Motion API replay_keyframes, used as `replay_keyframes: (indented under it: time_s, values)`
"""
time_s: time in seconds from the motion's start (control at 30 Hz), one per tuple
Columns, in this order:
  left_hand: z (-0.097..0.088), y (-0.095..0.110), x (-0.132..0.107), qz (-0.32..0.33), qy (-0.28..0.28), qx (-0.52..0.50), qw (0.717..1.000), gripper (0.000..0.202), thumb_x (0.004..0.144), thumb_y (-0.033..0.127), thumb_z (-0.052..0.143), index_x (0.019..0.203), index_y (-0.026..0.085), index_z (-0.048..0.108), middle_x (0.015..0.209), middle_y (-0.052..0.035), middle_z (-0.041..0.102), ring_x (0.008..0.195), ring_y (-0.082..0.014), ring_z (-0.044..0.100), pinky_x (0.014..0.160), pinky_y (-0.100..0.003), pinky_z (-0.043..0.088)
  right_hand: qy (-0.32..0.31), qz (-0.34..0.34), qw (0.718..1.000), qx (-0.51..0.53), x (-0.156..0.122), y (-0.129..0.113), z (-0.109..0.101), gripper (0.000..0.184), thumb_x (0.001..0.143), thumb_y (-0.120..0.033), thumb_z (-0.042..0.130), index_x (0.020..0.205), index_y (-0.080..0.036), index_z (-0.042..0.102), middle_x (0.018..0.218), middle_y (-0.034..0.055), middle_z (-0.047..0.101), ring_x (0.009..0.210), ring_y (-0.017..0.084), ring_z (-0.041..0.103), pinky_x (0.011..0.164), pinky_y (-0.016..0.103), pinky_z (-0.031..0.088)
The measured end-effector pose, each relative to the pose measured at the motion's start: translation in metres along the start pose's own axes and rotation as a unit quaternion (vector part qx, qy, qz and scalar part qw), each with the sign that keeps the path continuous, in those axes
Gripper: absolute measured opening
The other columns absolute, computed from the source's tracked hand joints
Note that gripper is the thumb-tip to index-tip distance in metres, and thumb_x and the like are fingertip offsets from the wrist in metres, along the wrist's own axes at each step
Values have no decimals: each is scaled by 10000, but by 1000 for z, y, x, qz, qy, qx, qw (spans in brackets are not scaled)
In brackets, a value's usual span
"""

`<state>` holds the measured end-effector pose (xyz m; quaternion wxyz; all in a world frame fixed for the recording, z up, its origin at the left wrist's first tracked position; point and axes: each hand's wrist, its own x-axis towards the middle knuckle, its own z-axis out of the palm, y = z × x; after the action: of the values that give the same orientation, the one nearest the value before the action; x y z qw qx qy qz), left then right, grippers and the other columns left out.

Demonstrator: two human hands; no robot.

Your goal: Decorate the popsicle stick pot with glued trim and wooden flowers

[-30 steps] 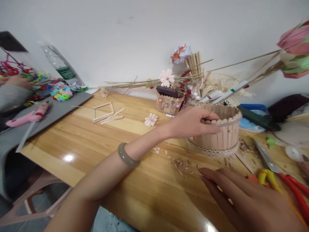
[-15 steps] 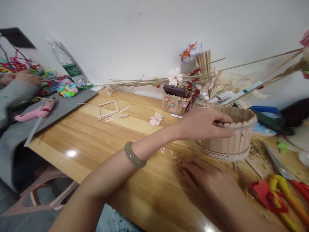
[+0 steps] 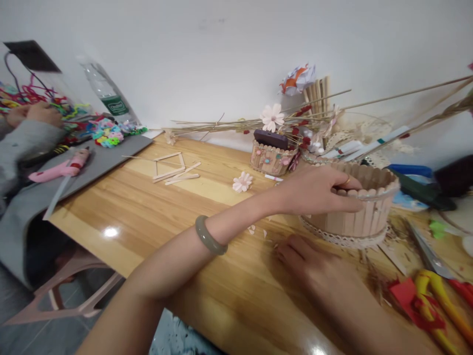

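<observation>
My left hand [image 3: 318, 193], with a grey-green bangle [image 3: 209, 235] on the wrist, grips the near rim of a round basket made of wooden sticks [image 3: 364, 211], which has a lace band at its base. My right hand [image 3: 314, 261] lies palm down on the wooden table [image 3: 155, 217] in front of the basket, its fingers curled over small wood shavings [image 3: 258, 231]; whether they pinch anything is hidden.
A smaller decorated stick box [image 3: 271, 158], paper flowers [image 3: 242, 182], dried stems and loose craft sticks [image 3: 173, 170] lie behind. Pliers with yellow and red handles [image 3: 439, 291] sit at right. At left, another person's hands [image 3: 33, 113], a pink glue gun [image 3: 61, 167] and a bottle [image 3: 107, 96].
My right hand has slid left across the table, from the right foreground to just in front of the basket. My left hand has kept its hold on the rim. The view has shifted slightly.
</observation>
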<state>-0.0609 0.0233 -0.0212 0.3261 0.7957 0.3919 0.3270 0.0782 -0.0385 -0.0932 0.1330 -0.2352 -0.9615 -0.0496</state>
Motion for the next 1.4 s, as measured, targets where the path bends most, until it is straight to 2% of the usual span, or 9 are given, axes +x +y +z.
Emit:
replay_keyframes:
  time_s: [0.17,0.33,0.43,0.57,0.7,0.83,1.0,1.13,1.4]
  values:
    - [0,-2,0,10,8,-12,1000,181,756,304,535,651,163,582,620,34,467,634,-97,425,568,-227,331,-16,-65,997,-28,10,-3,-11,239,709,21,402,675,-161,553,668,42,567,531,161,513,411,263,282]
    - [0,0,-1,-10,-5,-13,1000,181,757,300,527,683,153,603,658,25,496,674,-104,444,594,-223,334,0,-42,999,2,10,-7,-19,216,773,-37,418,668,-171,550,671,33,569,548,153,538,434,254,368]
    - [-2,1,-2,-4,-11,-22,1000,189,760,295,514,720,138,612,655,25,492,659,-103,431,597,-224,334,22,22,991,129,2,-4,-38,192,819,-99,421,745,-180,578,719,21,609,601,119,583,499,212,445]
    - [-3,3,-3,-23,-2,-31,999,210,751,320,527,714,128,605,636,33,455,614,-92,395,568,-225,305,49,191,909,366,-13,9,-72,99,800,-221,531,787,-207,628,672,-1,654,541,98,593,467,167,463]
    - [-4,5,-3,-37,-20,-56,998,193,751,297,525,683,128,585,614,43,404,589,-81,357,547,-219,274,123,356,796,474,-25,28,-88,184,687,-377,679,640,-214,609,545,-6,597,485,116,561,442,195,464]
    - [-4,3,-3,-49,-29,-71,996,209,754,321,530,679,131,573,597,51,364,568,-77,329,523,-217,243,177,361,745,532,-29,46,-83,202,623,-328,742,581,-220,577,526,-31,560,478,79,522,453,160,445]
    - [-3,0,-3,-68,-23,-74,995,218,742,342,557,681,133,569,595,51,362,568,-76,334,529,-213,255,208,348,696,593,-25,61,-72,143,648,-299,742,712,-234,632,634,-32,620,543,70,564,518,160,481]
    - [-2,0,-4,-78,-30,-82,993,222,748,347,555,719,131,596,607,46,380,577,-79,355,540,-213,277,194,344,695,601,-25,71,-67,220,665,-317,740,875,-264,702,765,2,695,629,85,624,615,188,530]
    - [-2,-2,-4,-79,-22,-76,994,240,746,368,567,737,135,627,625,30,472,589,-91,411,553,-216,329,220,328,728,561,-27,77,-65,170,684,-346,725,846,-295,719,842,-2,714,675,88,637,649,179,532]
